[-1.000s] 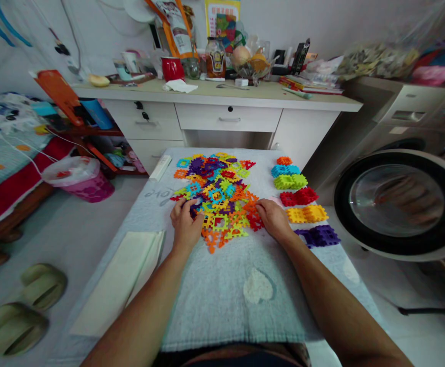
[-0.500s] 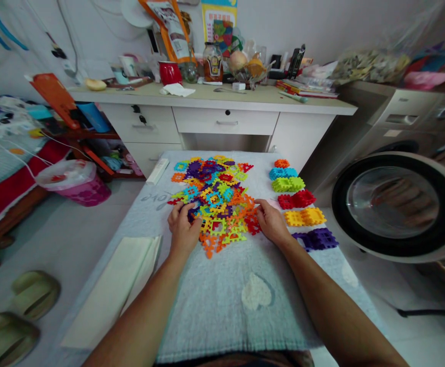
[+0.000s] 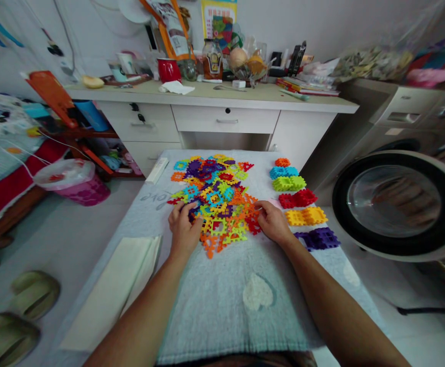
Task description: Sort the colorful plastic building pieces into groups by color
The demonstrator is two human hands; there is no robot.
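A heap of colourful notched plastic building pieces (image 3: 216, 199) lies on the cloth-covered table (image 3: 214, 306), with purple, yellow, green, orange, blue and red ones mixed. My left hand (image 3: 184, 224) rests at the heap's left edge, thumb and index finger apart beside a purple piece. At the right edge, my right hand (image 3: 273, 221) touches the heap near red and orange pieces, fingers bent but apart. To the right stand rows sorted by colour: orange (image 3: 282, 162), blue (image 3: 283, 172), green (image 3: 289, 183), red (image 3: 297, 198), yellow (image 3: 306, 216) and purple (image 3: 317, 238).
A folded pale cloth or paper (image 3: 111, 290) lies at the table's left, and a small white box (image 3: 157, 171) at its far left corner. Behind is a cluttered white desk (image 3: 226, 117). A washing machine's open round door (image 3: 394, 206) is at right; a pink bin (image 3: 77, 183) stands left.
Both hands stay almost where they were at the heap's edges. The right fingers have shifted very slightly; the view has moved a little.
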